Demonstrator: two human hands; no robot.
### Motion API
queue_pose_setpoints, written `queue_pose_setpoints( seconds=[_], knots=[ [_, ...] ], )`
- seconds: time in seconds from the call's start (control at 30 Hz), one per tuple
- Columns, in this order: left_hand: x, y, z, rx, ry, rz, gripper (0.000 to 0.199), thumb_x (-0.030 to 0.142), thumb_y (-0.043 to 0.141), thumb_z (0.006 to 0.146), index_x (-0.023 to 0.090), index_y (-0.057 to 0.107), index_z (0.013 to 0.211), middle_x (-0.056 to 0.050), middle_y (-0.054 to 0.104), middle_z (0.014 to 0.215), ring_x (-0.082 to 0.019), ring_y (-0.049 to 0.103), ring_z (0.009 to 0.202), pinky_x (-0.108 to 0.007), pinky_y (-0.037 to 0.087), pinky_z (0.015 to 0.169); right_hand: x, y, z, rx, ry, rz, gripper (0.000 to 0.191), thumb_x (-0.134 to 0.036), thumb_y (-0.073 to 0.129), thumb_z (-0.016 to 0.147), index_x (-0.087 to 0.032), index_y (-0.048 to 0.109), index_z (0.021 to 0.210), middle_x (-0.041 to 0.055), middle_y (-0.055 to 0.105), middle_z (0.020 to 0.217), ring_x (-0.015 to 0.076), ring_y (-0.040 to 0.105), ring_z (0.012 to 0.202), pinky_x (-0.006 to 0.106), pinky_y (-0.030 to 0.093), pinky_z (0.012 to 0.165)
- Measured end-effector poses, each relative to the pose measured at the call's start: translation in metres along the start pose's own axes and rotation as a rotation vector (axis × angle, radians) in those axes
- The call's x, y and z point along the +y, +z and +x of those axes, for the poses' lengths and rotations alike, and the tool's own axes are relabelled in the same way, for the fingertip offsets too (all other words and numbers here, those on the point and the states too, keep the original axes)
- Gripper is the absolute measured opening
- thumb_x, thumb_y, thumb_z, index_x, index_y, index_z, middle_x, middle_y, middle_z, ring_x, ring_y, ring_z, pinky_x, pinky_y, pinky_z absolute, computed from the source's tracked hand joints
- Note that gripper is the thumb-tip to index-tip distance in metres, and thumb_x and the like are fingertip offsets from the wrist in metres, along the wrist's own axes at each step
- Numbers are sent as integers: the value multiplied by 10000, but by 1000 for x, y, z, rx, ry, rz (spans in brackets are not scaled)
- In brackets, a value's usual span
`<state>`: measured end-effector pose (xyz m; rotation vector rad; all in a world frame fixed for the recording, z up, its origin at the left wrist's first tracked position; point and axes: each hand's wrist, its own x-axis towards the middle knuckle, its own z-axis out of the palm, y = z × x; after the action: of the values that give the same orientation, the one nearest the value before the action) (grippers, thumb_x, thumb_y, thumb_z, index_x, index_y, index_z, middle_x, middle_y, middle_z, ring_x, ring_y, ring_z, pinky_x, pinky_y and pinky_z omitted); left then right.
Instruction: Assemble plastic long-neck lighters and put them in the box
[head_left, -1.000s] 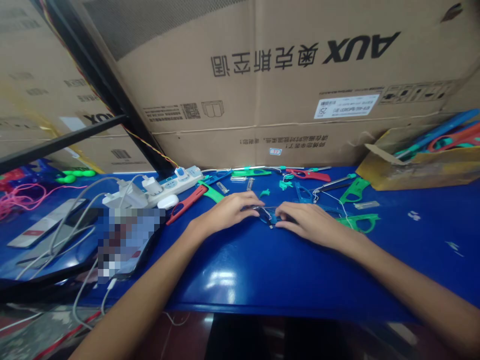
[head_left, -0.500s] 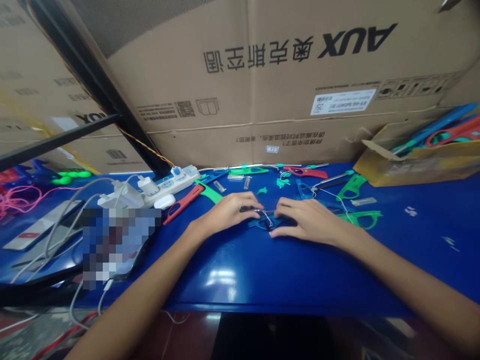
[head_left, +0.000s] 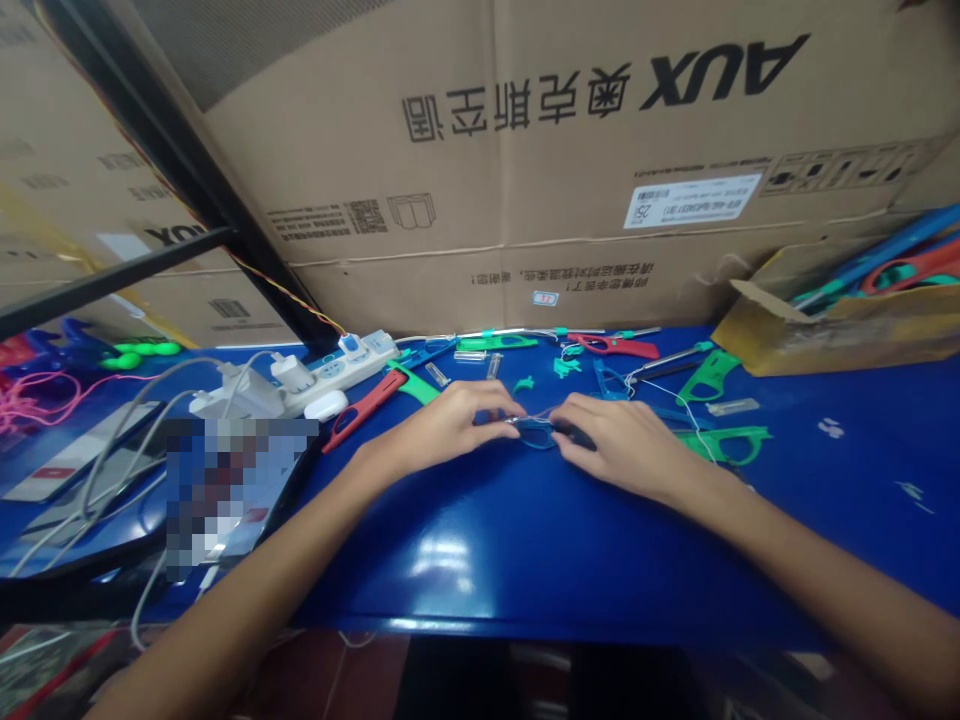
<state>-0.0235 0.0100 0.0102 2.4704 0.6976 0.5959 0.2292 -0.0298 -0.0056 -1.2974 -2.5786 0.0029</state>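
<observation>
In front of me, a blue plastic lighter handle shell (head_left: 536, 436) lies between my two hands, just over the table. My left hand (head_left: 457, 425) pinches its left end between thumb and fingertips, where a small metal bit shows. My right hand (head_left: 619, 440) is closed on the right end; a dark piece sits under its fingers, partly hidden. Thin pale wires cross the top of the shell. Beyond the hands lie a green handle shell (head_left: 726, 446), a red handle shell (head_left: 615, 346) and small green plastic pieces (head_left: 568, 368).
A white power strip (head_left: 345, 375) with plugged chargers stands at left, near a tablet with a blurred screen (head_left: 247, 480) and phones (head_left: 79, 450). An open carton (head_left: 847, 335) of lighter parts stands at right. A large cardboard box (head_left: 450, 230) walls the table's back.
My right fingers have closed in on the blue shell's right end, and its loose wires and dark piece now show less. The view has shifted slightly.
</observation>
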Motion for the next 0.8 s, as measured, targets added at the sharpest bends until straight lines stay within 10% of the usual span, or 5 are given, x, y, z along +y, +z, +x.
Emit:
queue_pose_setpoints(
  seconds=[0.37,0.8],
  knots=[
    [-7,14,-15,80,-37,-7,190,267,557,1009,218,713,1105,-51,703,1081,-173,666,1008,-329,523,914,13,-4,-1,-58,-145,66,289,-308,425,1037,-247,705,1081,62,687,1065,184,664,804,297,402,576],
    [-42,37,-6,199,53,156,236,284,549,1009,219,706,1173,-75,669,1190,-204,605,1093,-396,485,969,14,3,2,-95,22,178,177,-349,499,1004,-228,626,985,48,697,1020,222,668,882,339,469,690]
  ],
)
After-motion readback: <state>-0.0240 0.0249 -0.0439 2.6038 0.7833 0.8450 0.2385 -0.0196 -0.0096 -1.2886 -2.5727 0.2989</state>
